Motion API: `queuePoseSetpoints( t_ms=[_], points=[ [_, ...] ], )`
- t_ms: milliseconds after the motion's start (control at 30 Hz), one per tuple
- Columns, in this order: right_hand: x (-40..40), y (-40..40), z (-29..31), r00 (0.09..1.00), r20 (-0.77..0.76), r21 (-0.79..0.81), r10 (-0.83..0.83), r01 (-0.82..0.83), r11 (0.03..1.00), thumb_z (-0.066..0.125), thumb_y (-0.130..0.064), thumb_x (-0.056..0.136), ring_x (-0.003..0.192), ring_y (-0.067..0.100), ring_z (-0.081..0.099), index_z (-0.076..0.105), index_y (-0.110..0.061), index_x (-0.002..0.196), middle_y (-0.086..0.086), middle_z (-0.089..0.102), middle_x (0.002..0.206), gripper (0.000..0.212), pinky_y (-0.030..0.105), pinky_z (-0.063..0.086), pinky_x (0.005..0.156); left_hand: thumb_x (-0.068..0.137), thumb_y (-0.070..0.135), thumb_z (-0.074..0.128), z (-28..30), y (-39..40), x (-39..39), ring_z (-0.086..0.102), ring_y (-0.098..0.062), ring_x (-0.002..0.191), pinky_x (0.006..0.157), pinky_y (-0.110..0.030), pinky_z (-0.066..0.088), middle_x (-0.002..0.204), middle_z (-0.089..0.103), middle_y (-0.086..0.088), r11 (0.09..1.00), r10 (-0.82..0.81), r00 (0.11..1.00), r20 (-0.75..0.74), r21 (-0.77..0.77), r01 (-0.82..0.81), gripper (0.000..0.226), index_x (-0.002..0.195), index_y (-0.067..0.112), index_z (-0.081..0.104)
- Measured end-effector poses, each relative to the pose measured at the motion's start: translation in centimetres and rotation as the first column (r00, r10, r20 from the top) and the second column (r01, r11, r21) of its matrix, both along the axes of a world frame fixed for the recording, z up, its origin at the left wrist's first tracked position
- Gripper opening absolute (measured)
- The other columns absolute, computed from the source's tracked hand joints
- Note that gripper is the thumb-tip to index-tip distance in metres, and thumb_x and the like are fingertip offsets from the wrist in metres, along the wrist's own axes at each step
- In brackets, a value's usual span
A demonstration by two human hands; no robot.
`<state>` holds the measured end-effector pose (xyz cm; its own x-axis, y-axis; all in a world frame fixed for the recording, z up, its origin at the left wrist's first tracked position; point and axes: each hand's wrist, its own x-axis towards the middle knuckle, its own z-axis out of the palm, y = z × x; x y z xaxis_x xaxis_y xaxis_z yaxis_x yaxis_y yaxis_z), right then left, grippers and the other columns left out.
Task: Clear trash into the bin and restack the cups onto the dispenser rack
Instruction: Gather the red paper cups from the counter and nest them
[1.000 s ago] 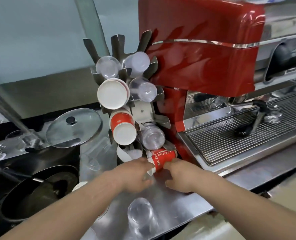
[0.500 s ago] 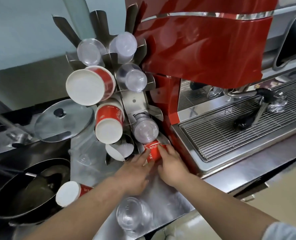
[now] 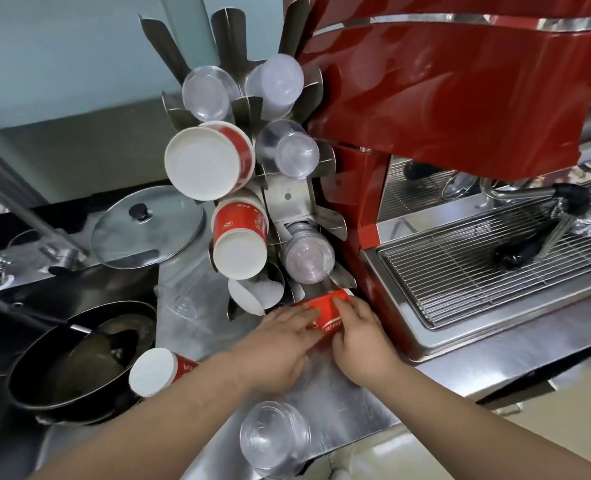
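Red cup (image 3: pixel 325 313) — both hands gripping, rack's (image 3: pixel 287 199) base

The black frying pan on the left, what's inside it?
Inside the black frying pan there is a dull brownish film and a dark utensil lying in it. A red-and-white paper cup lying at the rim covers part of its right edge.

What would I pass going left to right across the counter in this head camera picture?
Black pan → lying red paper cup → left hand → red cup stack being gripped → right hand → drip tray grille.
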<state>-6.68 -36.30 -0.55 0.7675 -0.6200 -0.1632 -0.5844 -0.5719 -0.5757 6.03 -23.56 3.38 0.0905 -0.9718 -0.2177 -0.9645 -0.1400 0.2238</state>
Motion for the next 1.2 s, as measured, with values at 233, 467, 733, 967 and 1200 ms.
queuePoseSetpoints(
  t_ms=[233, 467, 733, 967, 1200],
  points=[
    [1.0, 1.0, -0.4, 0.997, 0.029, 0.037, -0.076, 0.075, 0.997, 0.053, -0.019, 0.086, 0.138, 0.038, 0.029, 0.030, -0.016, 0.148, 0.016, 0.018, 0.156, 0.066, 0.035, 0.021, 0.114, 0.090, 0.027, 0.053, -1.1, -0.7, -1.1, 0.020, -0.028, 0.144, 0.120, -0.036, 0.016, 0.158, 0.018, -0.007, 0.988, 0.156, 0.988, 0.011, 0.022, -0.156, 0.069, 0.153, 0.022, 0.024],
    [-1.0, 1.6, -0.9, 0.999, 0.036, 0.058, -0.014, 0.012, 0.998, 0.054, -0.022, 0.087, 0.143, 0.028, 0.022, 0.035, -0.026, 0.144, 0.009, 0.019, 0.156, 0.060, 0.034, 0.023, 0.115, 0.086, 0.039, 0.061, -1.9, 1.1, -0.5, 0.039, -0.019, 0.127, 0.111, -0.026, 0.028, 0.139, 0.042, 0.003, 0.977, 0.188, 0.969, -0.163, -0.073, -0.201, 0.051, 0.135, 0.028, 0.055],
    [-1.8, 1.7, -0.8, 0.979, 0.184, 0.163, -0.092, 0.062, 0.985, 0.056, -0.010, 0.087, 0.114, 0.016, 0.053, 0.054, -0.020, 0.126, 0.004, 0.049, 0.123, 0.041, 0.017, 0.032, 0.099, 0.087, 0.038, 0.065, -1.4, 1.6, 0.1, 0.038, -0.017, 0.134, 0.102, -0.016, 0.027, 0.147, 0.036, -0.001, 0.972, 0.233, 0.954, -0.190, 0.023, -0.233, 0.071, 0.150, 0.027, 0.034],
    [-2.3, 2.5, -0.2, 0.934, 0.314, 0.253, -0.168, 0.088, 0.963, 0.056, -0.003, 0.085, 0.086, 0.002, 0.060, 0.062, -0.037, 0.103, -0.006, 0.057, 0.101, 0.039, 0.017, 0.047, 0.081, 0.084, 0.045, 0.065, -1.0, 1.7, -0.2, 0.044, -0.023, 0.131, 0.106, -0.032, 0.039, 0.146, 0.041, -0.004, 0.969, 0.230, 0.965, -0.125, 0.121, -0.215, 0.083, 0.153, 0.025, 0.023],
    [-2.3, 3.1, 2.2, 0.854, 0.501, 0.238, -0.137, 0.016, 0.971, 0.061, 0.001, 0.084, 0.082, -0.001, 0.059, 0.067, -0.031, 0.096, -0.010, 0.060, 0.092, 0.034, 0.006, 0.042, 0.072, 0.080, 0.041, 0.069, -0.4, 1.6, -0.1, 0.048, -0.018, 0.123, 0.104, -0.029, 0.041, 0.134, 0.047, -0.002, 0.960, 0.277, 0.927, -0.254, 0.031, -0.279, 0.084, 0.151, 0.026, 0.027]
  ],
)
